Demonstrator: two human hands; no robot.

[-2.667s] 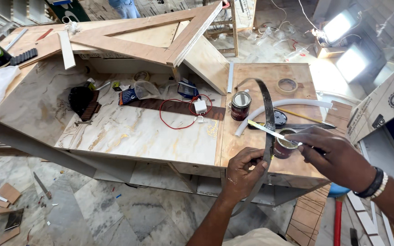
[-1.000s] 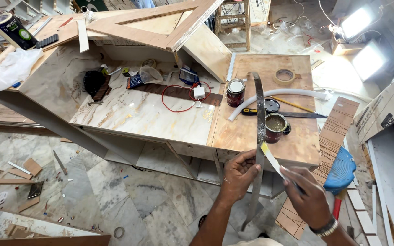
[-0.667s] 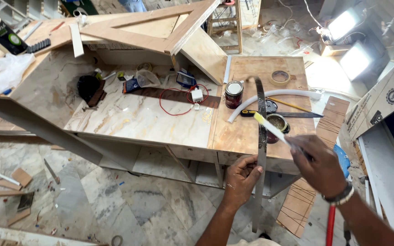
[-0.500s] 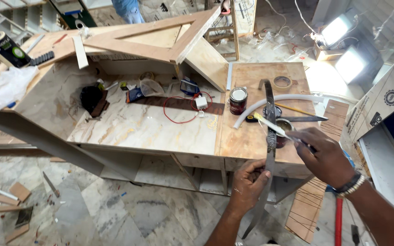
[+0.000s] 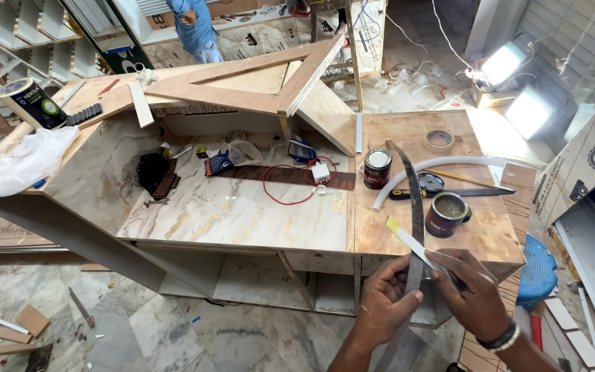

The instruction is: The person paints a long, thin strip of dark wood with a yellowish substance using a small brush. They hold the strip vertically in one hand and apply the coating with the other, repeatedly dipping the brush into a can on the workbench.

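While the left hand (image 5: 385, 303) pinches a long dark curved strip (image 5: 414, 227) near its lower part, thumb on top and fingers wrapped behind, the right hand (image 5: 475, 297) sits just beside it with its grip closed around a thin pale flat stick (image 5: 411, 240). That stick has a yellowish tip and lies slanted across the strip, touching its face. Both hands hang off the near edge of the bench (image 5: 490, 238), and the strip rises from them up over the plywood top, its far end arching above the tins.

Just past the hands, an open dark red tin (image 5: 447, 214) stands on the bench to the right of the strip. A black round lid (image 5: 430, 183) lies beyond it, with a yellow-handled tool (image 5: 442, 193) lying flat between them. Left of the strip stands a 2nd tin (image 5: 377, 168), lid on. A white hose (image 5: 435, 166) curves across the bench behind both tins. Farther back sits a roll of tape (image 5: 439, 140).

Over on the marbled section, a red wire (image 5: 290, 186) loops around a small white plug (image 5: 321, 172). At the far left lie a white plastic bag (image 5: 29, 162) and a large can (image 5: 32, 103).
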